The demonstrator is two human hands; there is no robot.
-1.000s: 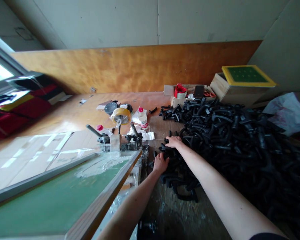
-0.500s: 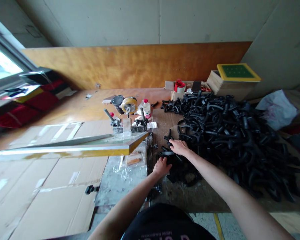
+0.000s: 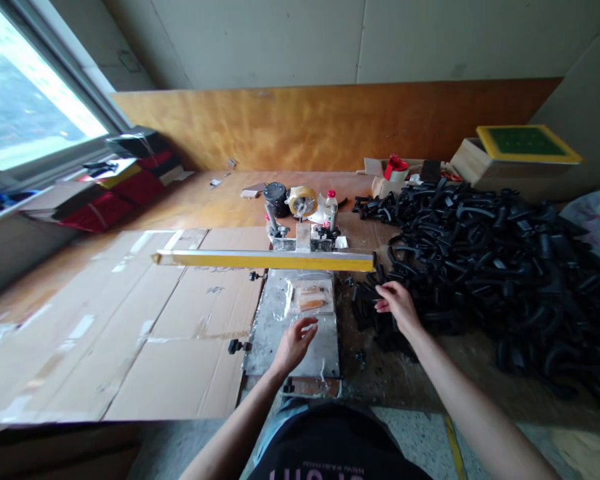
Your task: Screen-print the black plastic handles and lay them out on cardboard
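Note:
My left hand (image 3: 295, 343) is over the grey metal plate (image 3: 300, 353), its fingers curved and apart with nothing in them. Just beyond it, small orange-brown pieces (image 3: 311, 305) lie under clear film on the plate. At the near left side of a heap of black plastic parts (image 3: 480, 260), my right hand (image 3: 399, 308) has its fingers closed on a black plastic part, mostly hidden by the fingers and dark parts behind. A yellow-edged frame (image 3: 275, 261) spans above the plate, held at the back by a clamp (image 3: 304, 239).
Flattened cardboard (image 3: 190, 340) covers the table on the left. Behind the clamp stand a tape roll (image 3: 303, 202), a dark tub (image 3: 276, 199) and a red-capped bottle (image 3: 331, 210). A green-and-yellow screen (image 3: 527, 143) rests on a box at the back right.
The view has turned left. My left hand has left the black parts and moved over the metal plate. My right hand stays beside the heap. The frame now appears level across the view.

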